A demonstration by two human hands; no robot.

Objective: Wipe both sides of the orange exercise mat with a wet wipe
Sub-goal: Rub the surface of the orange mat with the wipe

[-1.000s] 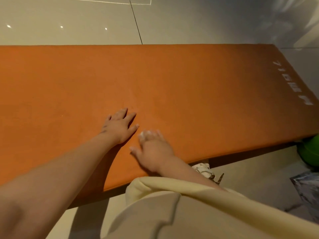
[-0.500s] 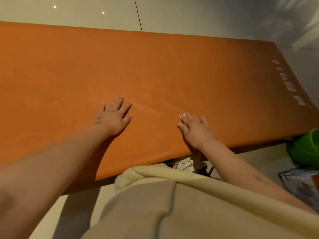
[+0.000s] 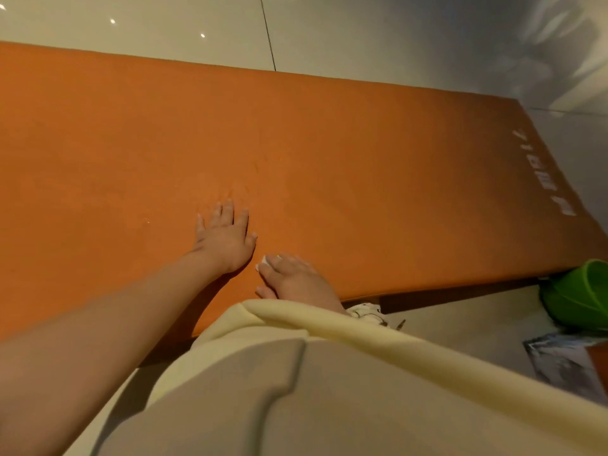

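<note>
Wiping stroke swings back.
The right hand (image 3: 296, 279), fingers flat on the white wet wipe (image 3: 264, 262), has returned beside the open left hand (image 3: 227, 240) bracing the orange foam exercise mat (image 3: 362, 179) beneath both; this side looks unfinished.

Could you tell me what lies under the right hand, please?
A white wet wipe peeks out at the fingertips of the right hand, pressed onto the orange mat; the hand hides the rest.

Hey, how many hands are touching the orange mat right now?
2. The left hand lies flat on the orange exercise mat; the right hand is beside it, nearer the mat's front edge, pressing down a white wet wipe.
</note>
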